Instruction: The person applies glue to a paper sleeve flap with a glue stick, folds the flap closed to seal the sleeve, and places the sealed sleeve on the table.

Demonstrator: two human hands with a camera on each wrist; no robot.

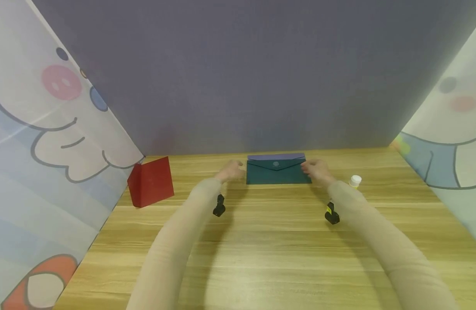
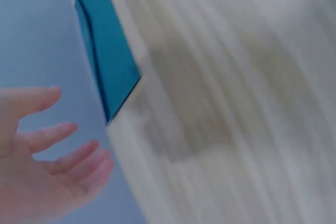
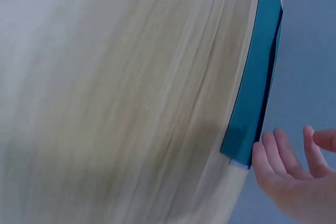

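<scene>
A dark green envelope (image 1: 278, 175) with a pointed flap and a round seal lies at the back of the wooden table, over a purple envelope (image 1: 276, 156) whose upper strip shows behind it. My left hand (image 1: 231, 171) hovers just left of the green envelope, apart from it, fingers spread and relaxed in the left wrist view. At the opposite end, my right hand (image 1: 317, 168) has its fingertips at the green envelope's right edge; in the right wrist view the fingers (image 3: 281, 153) are loosely bent beside the corner, and contact is hard to tell.
A red folded card (image 1: 154, 183) stands at the left by the patterned side panel. A white-capped bottle (image 1: 355, 181) is partly hidden behind my right forearm. A grey wall (image 1: 238, 86) rises along the table's back edge.
</scene>
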